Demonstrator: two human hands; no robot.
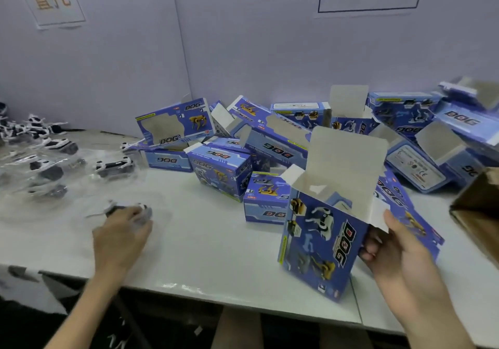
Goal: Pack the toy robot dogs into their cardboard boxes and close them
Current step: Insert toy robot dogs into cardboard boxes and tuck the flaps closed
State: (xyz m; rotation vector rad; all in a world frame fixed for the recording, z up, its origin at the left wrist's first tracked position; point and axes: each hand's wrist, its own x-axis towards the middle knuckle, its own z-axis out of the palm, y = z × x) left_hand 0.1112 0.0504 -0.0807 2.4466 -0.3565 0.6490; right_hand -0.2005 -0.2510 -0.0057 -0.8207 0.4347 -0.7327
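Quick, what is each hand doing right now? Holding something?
Left hand: closed round a toy robot dog, a bit blurry.
Right hand: holding the open blue box by its side, flaps up.

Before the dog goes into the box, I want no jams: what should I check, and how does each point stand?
1. Top of the box open, flaps up: ok.
2. The right hand grips the box's side: ok.
3. The left hand grips a toy dog: ok, though blurred.
4. Bottom of the box closed: cannot tell, hidden.
5. Inside of the box empty: cannot tell, only the upper part shows.
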